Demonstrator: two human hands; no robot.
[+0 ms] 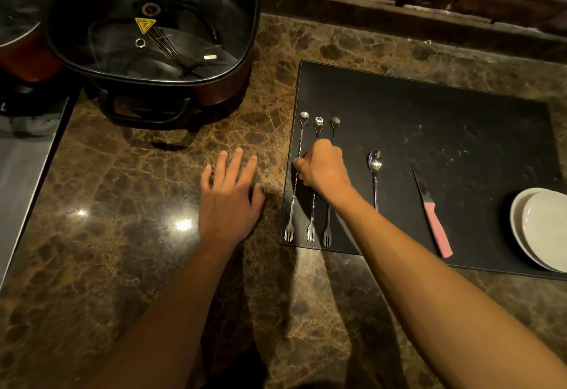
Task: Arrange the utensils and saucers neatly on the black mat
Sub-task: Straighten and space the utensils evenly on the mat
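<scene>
A black mat (445,130) lies on the brown marble counter. Three long twisted bar spoons with fork ends lie side by side along its left edge: the leftmost (299,143), the middle one (318,126) and the right one (334,124). My right hand (322,164) rests over their middles, fingers curled, with the fingertips on the leftmost one. My left hand (228,189) lies flat and open on the counter left of the mat. A teaspoon (375,173), a pink-handled knife (432,216) and two stacked white saucers (543,229) sit further right on the mat.
A large dark electric pot with a glass lid (153,20) stands at the back left. A brick wall ledge (399,11) runs behind the mat. A grey metal surface (21,173) borders the counter on the left.
</scene>
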